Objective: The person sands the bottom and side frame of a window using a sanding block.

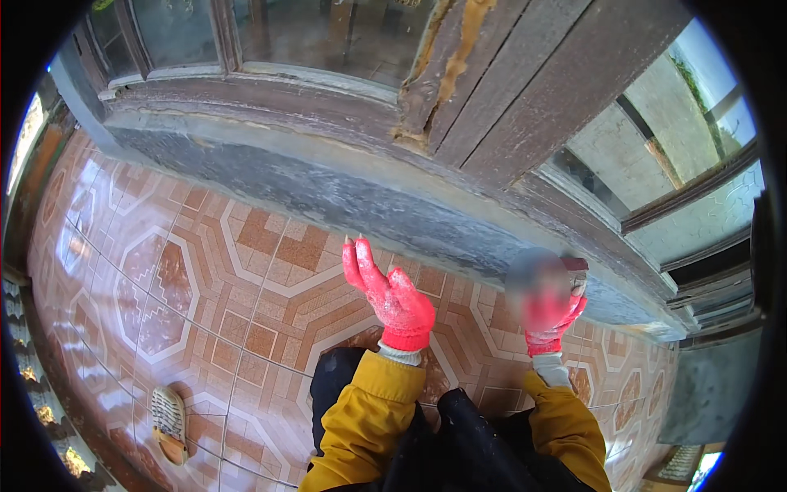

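My left hand (pixel 393 301), in a pinkish-red glove that leaves some fingertips bare, is raised over the tiles with its fingers apart and nothing in it. To the right, my right hand (pixel 553 323) wears a matching glove and is close to the grey wall base below the window. Its fingers are bent around a small dark-brown object (pixel 575 264), perhaps a block. A round blurred patch covers much of this hand, so the grip and the object's full shape are hidden.
Ahead runs a low grey plastered wall base (pixel 295 178) under a weathered brown wooden window frame (pixel 276 101) with glass panes (pixel 326 37). A wooden post (pixel 522 80) has cracked filler beside it. A brush-like item (pixel 169 424) lies on the patterned tile floor (pixel 246 338).
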Demonstrator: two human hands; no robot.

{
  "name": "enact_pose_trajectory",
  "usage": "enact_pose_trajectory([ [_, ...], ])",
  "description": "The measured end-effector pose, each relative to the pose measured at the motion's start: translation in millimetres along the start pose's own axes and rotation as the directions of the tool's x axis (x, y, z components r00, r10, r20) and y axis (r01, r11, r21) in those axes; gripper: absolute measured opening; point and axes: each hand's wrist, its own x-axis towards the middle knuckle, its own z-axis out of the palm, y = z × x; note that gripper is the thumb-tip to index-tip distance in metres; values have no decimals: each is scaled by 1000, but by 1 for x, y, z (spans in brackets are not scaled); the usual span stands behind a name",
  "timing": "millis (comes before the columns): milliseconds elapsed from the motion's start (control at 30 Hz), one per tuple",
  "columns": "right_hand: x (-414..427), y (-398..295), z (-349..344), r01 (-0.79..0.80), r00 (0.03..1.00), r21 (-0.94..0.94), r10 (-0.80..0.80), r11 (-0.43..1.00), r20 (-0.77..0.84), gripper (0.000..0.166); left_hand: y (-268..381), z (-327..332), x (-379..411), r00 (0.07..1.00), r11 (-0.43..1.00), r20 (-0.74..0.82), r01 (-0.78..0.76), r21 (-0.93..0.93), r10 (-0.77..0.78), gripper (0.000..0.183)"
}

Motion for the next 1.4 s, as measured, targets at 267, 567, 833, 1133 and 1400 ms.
enact_pose_trajectory([
  [267,158,-209,22,489,835,231,-528,841,155,52,-13,-10,3,999,997,-43,-24,-70,21,53],
  [567,71,-43,9,364,930,-31,-365,931,-45,61,-17,-35,23,988,992,-105,-117,-34,113,54],
  [833,-4,77,-20,313,948,-52,-309,948,80,53,-1,-14,8,985,986,43,-165,-27,166,52],
  [1133,118,-133,22,538,831,111,-548,835,93,53,-16,-13,0,975,970,65,-220,101,215,52],
  [1400,-51,99,6,-245,962,25,246,969,-117,94,-17,-16,-1,974,972,24,-226,70,225,50],
])
